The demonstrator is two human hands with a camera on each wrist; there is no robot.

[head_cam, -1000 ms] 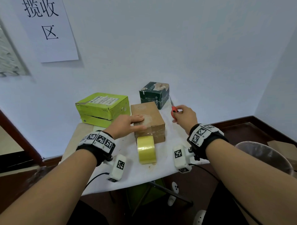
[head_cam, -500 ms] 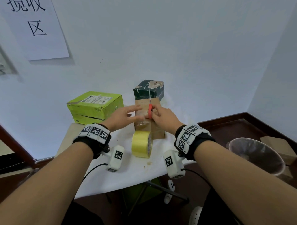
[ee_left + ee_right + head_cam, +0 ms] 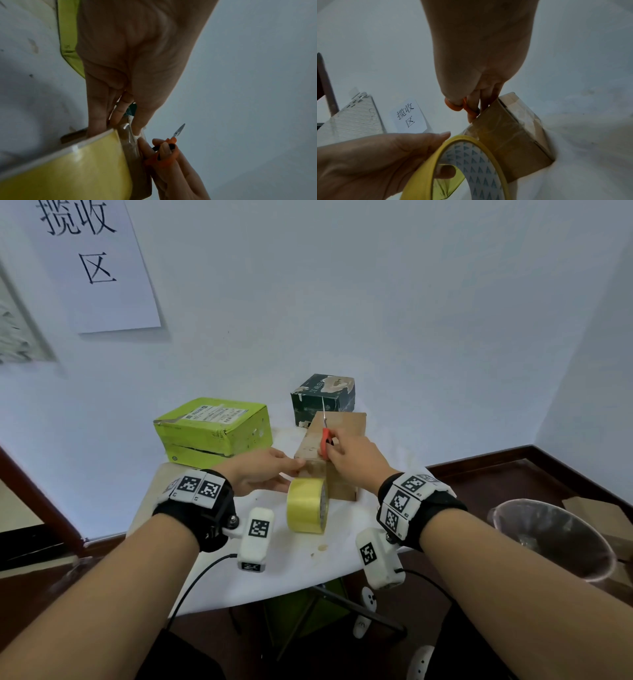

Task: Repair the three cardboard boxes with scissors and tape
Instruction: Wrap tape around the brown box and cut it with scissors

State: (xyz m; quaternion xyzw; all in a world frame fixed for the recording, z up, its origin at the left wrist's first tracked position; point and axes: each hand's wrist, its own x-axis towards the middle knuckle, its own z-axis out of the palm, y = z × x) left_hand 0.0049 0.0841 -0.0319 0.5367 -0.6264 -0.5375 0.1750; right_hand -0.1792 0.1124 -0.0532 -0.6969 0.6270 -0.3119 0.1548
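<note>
— Head view: where is your right hand (image 3: 349,457)?

— Over the brown box (image 3: 339,474) in the middle of the white table (image 3: 219,587), fingers curled through the orange handles of the scissors (image 3: 324,433), blades pointing up and away from you.

— And your left hand (image 3: 260,470)?

— At the box's near left corner, thumb inside the core of the yellow tape roll (image 3: 306,505), fingers on its outside. The roll stands on edge against the box's front.

— The other boxes?

— Green box (image 3: 212,429) back left, dark box (image 3: 323,398) behind the brown one.
</note>
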